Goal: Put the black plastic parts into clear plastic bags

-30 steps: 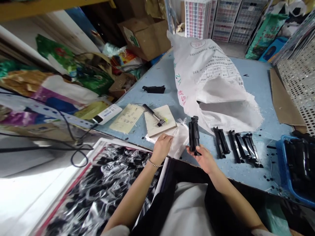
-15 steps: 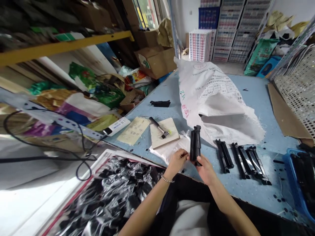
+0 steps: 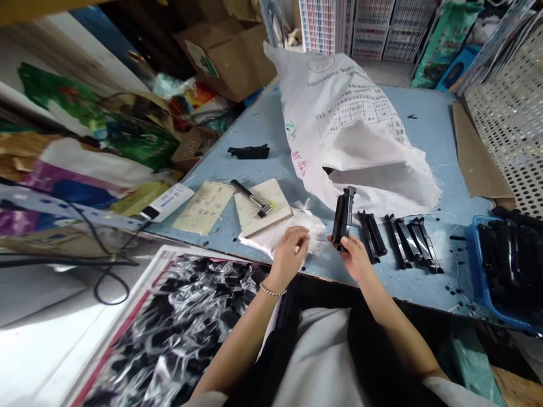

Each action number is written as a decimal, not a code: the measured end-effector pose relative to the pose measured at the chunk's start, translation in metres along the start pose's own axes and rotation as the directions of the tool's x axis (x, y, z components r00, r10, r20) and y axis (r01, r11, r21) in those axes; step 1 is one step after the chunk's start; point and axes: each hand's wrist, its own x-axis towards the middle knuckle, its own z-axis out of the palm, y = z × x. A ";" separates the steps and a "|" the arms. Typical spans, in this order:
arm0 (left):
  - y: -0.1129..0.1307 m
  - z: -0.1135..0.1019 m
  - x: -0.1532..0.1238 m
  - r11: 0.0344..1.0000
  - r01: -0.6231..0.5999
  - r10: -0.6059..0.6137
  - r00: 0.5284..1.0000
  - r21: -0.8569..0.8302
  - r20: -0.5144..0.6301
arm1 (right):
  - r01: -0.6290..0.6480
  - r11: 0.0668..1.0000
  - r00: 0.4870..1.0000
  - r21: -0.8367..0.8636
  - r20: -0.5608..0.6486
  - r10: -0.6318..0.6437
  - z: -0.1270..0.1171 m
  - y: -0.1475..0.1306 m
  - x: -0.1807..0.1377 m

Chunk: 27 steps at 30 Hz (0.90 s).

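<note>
In my right hand (image 3: 354, 254) is a pair of long, narrow black plastic pieces (image 3: 343, 217), held upright side by side by their lower ends. My left hand (image 3: 291, 251) is apart from them, over a stack of clear plastic bags (image 3: 314, 229). Its fingers are curled in towards the thumb; whether they pinch a bag is not visible. Just right of the held pair, several similar black pieces (image 3: 373, 236) lie in pairs on the blue table (image 3: 449, 141).
A white woven sack (image 3: 339, 107) lies behind my hands. Left are a wooden block (image 3: 271, 217) with a small hammer-like tool (image 3: 250, 198), a handwritten note (image 3: 203, 206) and another black piece (image 3: 250, 152). A blue basket (image 3: 477, 265) stands right; bagged black parts (image 3: 178, 322) fill a tray lower left.
My left hand has left the black pieces and moved left over the plastic bags. My right hand still holds the pair. The camera view has tilted down and shifted right.
</note>
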 end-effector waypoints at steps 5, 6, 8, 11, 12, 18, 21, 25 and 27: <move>0.007 -0.001 -0.004 0.912 -0.261 0.202 0.957 0.316 0.208 | 0.044 0.998 0.997 -0.039 -0.056 -0.046 -0.004 0.003 0.000; 0.008 0.000 -0.004 0.916 -0.246 0.194 0.963 0.317 0.189 | 0.057 0.997 0.995 -0.057 -0.075 -0.062 -0.005 0.002 -0.002; 0.009 0.005 -0.002 0.937 -0.184 0.153 0.980 0.296 0.125 | 0.086 0.992 0.989 -0.096 -0.115 -0.097 -0.007 -0.002 -0.009; 0.010 0.013 0.000 0.965 -0.090 0.074 0.995 0.248 0.073 | 0.063 0.993 0.992 -0.101 -0.100 -0.073 -0.015 -0.015 -0.036; 0.009 0.016 0.000 0.971 -0.071 0.054 0.995 0.229 0.080 | 0.004 0.997 0.999 -0.077 -0.044 -0.008 -0.019 -0.019 -0.047; -0.001 0.024 0.000 0.986 -0.142 0.121 0.970 0.089 0.209 | -0.593 0.801 0.747 0.084 0.430 0.507 -0.039 -0.016 -0.089; -0.005 0.017 -0.006 0.975 -0.192 0.155 0.946 0.108 0.284 | -0.670 0.713 0.697 0.206 0.504 0.510 -0.043 -0.003 -0.081; -0.005 0.006 -0.017 0.946 -0.193 0.109 0.945 0.259 0.309 | -0.696 0.678 0.680 0.238 0.522 0.515 -0.044 0.006 -0.069; -0.005 0.004 -0.021 0.930 -0.213 0.118 0.944 0.299 0.307 | -0.715 0.671 0.653 0.194 0.527 0.544 -0.044 0.008 -0.068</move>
